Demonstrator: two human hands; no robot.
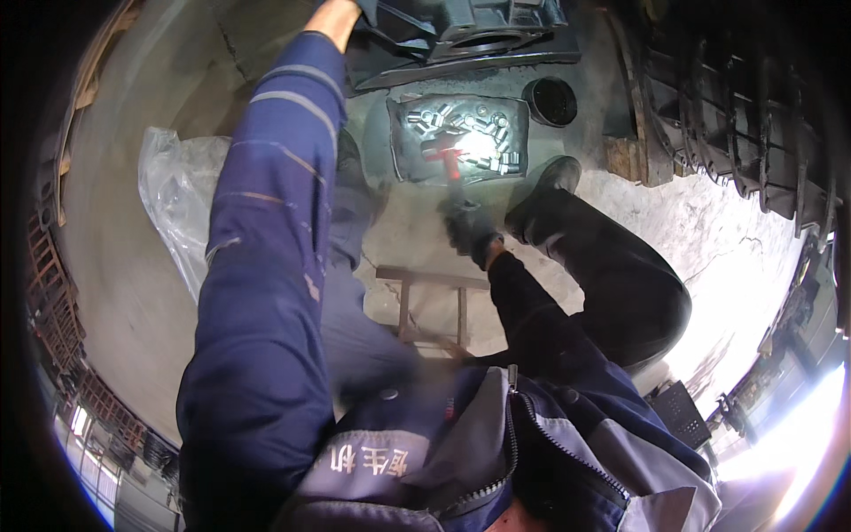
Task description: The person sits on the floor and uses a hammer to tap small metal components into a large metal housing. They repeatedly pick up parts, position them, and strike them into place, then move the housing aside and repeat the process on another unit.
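Navy-and-grey jacket (266, 301) up close, hammer (453, 171) in R hand (470, 229)

Pale concrete floor (133, 97) spreads widest, w/ the person's dark-trousered legs (629, 306) apart on it. Ribbed dark metalwork (660, 75) stands far R. Big dark metal casting (443, 18) is up front, past a flat dark tray (403, 151) on the floor. Clear plastic sheet (177, 177) lies L of the L sleeve, partly behind it. Brown metal frame (434, 279) sits btw the legs, nearer than the tray. Round black container (566, 113) is just beside the tray's far R corner.

L hand (366, 7), dark-gloved, reaches out by the casting's L end, mostly out of sight; can't tell if its fingers are apart or together. R fingers, also dark-gloved, are clamped round the hammer's handle; its red head is over the tray, can't tell if touching. Smallest: shiny metal cylinders (510, 164), scattered in the tray under bright glare.
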